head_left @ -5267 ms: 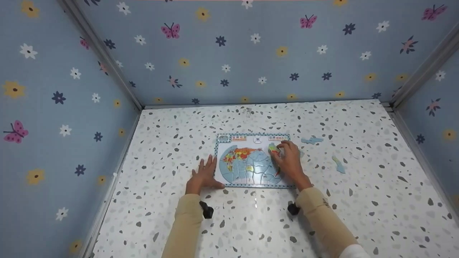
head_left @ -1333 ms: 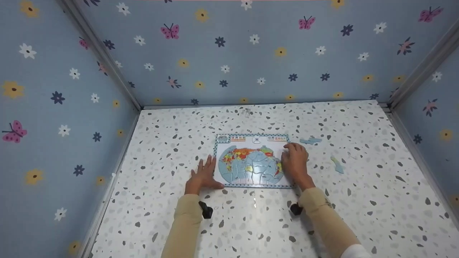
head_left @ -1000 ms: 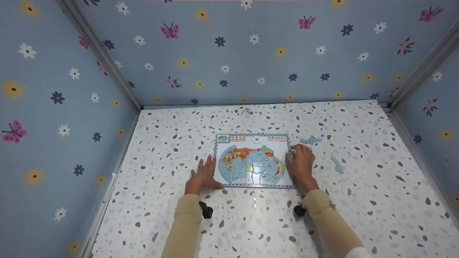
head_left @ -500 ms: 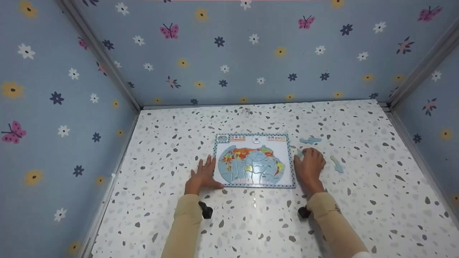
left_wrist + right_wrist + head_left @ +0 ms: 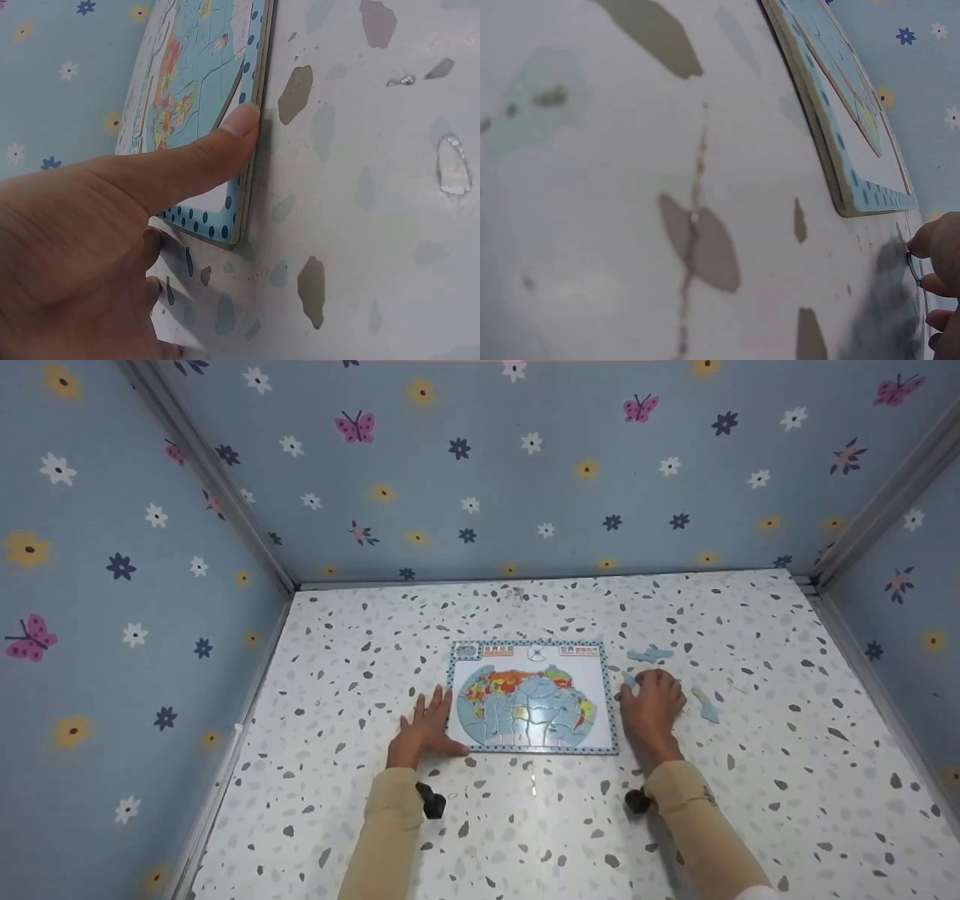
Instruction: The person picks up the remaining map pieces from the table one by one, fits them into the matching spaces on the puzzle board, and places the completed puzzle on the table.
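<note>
– Where's the left hand [image 5: 426, 731]?
– Fingers spread, left of the map board [image 5: 611, 712], thumb on its rim
– And the right hand [image 5: 654, 705]?
– Right of the board, pinching a blue piece [image 5: 628, 679]; a yellow-tipped piece [image 5: 706, 708] lies farther right

Room to pass over tabletop [image 5: 435, 611] between puzzle board [image 5: 517, 661] and back wall [image 5: 502, 484]; near side open between forearms [image 5: 388, 829]; left hand [image 5: 427, 729] blocks board's left edge, right hand [image 5: 652, 705] crowds right edge; jagged blue piece [image 5: 649, 655] beyond right hand, yellow-tipped piece [image 5: 706, 706] beside it

The puzzle border [image 5: 199, 219] is dotted blue, the white table [image 5: 540, 825] grey-flecked.
</note>
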`<state>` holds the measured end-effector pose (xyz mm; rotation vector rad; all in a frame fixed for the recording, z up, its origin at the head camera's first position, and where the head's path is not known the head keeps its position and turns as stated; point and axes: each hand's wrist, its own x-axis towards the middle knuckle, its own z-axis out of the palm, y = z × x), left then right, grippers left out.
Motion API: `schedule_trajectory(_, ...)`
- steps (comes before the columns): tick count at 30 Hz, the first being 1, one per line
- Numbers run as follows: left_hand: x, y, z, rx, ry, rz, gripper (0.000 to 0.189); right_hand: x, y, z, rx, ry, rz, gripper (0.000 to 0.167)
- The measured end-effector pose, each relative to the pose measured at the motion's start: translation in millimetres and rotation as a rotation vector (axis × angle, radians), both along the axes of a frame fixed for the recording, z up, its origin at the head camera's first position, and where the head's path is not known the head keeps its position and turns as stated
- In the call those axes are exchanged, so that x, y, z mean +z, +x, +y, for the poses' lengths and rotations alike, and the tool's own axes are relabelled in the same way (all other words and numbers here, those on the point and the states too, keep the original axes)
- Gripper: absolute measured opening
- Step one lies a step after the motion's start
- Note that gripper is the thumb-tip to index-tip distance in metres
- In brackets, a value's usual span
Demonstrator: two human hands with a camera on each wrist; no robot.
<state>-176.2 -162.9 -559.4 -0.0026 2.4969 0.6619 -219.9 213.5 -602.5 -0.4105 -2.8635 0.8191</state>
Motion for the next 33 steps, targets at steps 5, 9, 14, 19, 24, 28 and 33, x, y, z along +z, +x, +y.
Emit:
schedule_trajectory(5, 0.9, 0.5, -0.4, 0.004, 0.007, 0.007, 0.114, 2.2, -1.7, 0.5, -0.002, 0.006, -0.003, 0.036)
schedule_trajectory(9, 1.4, 2.4, -1.3, -0.008, 0.013, 0.026, 0.113, 0.5, -3.6, 1.0, -0.006, 0.023, 0.009, 0.033)
schedule_trajectory(14, 1.5, 3.3, -1.7, -0.006, 0.017, 0.029, 0.113, -0.7, -4.1, 0.3, -0.010, 0.022, 0.015, 0.031)
schedule_trajectory(19, 0.8, 3.7, -2.4, -0.003, 0.022, 0.024, 0.113, 0.2, -3.1, -0.9, -0.014, 0.023, 0.004, 0.028)
schedule_trajectory(24, 0.9, 4.0, -2.4, -0.006, 0.022, 0.026, 0.113, 0.8, -2.6, -0.7, -0.010, 0.026, 0.001, 0.026)
schedule_trajectory(28, 1.0, 3.9, -2.1, -0.007, 0.019, 0.029, 0.112, 0.0, -2.0, -1.9, -0.013, 0.010, -0.002, 0.028)
schedule_trajectory(33, 0.8, 3.8, -1.6, 0.000, 0.022, 0.027, 0.113, -0.9, -1.2, -4.9, -0.012, 0.004, 0.000, 0.030)
